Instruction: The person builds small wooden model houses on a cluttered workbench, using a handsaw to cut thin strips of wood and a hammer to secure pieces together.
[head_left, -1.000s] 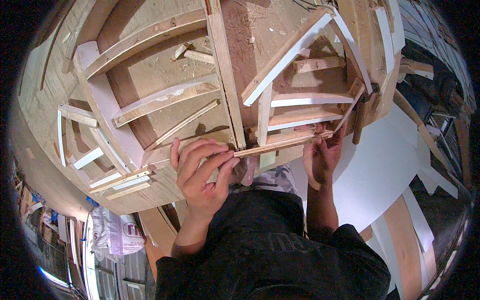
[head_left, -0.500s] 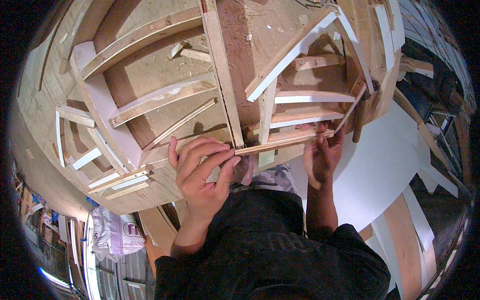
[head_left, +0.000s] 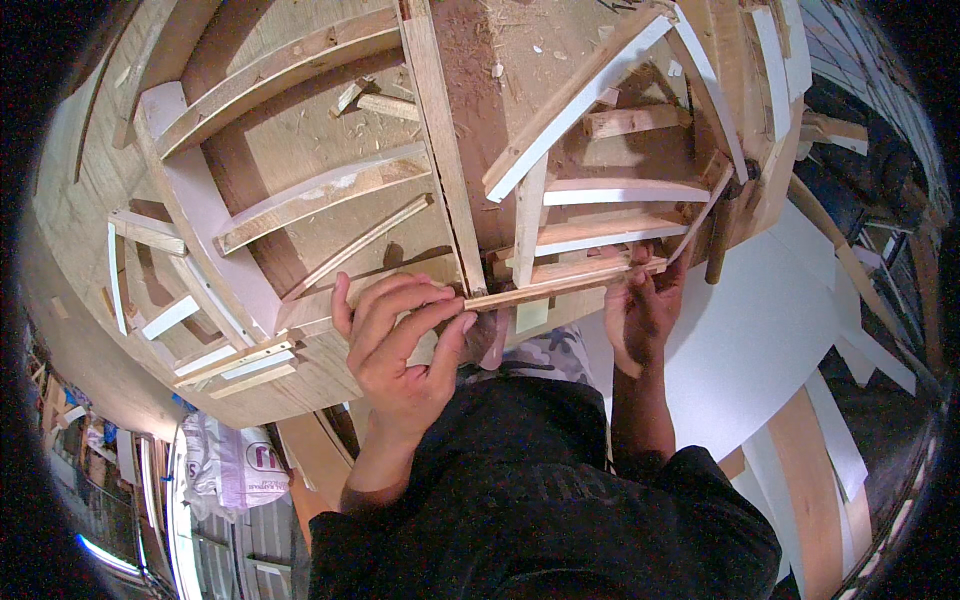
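A thin wooden strip (head_left: 550, 292) lies across the front of a wooden frame, just ahead of my body. Its left end is pinched between the thumb and fingers of my left hand (head_left: 403, 340). My right hand (head_left: 645, 305) grips the other end, its fingers partly in shadow. Behind the strip run white-edged curved slats (head_left: 625, 238) of the right-hand frame section. An upright wooden bar (head_left: 437, 140) comes down close to the strip's left end. Left of that bar, a loose thin stick (head_left: 360, 245) rests slantwise on the board.
Curved wooden ribs (head_left: 325, 195) stand on the plywood board (head_left: 270, 395) to the left. Short offcuts (head_left: 388, 106) and shavings lie between them. A large white sheet (head_left: 740, 340) is at the right, beside long strips (head_left: 810, 490). A white sack (head_left: 235, 465) sits lower left.
The strip and my left hand have shifted very slightly left. My grip at both ends looks the same. The frame appears a little shifted left in view.
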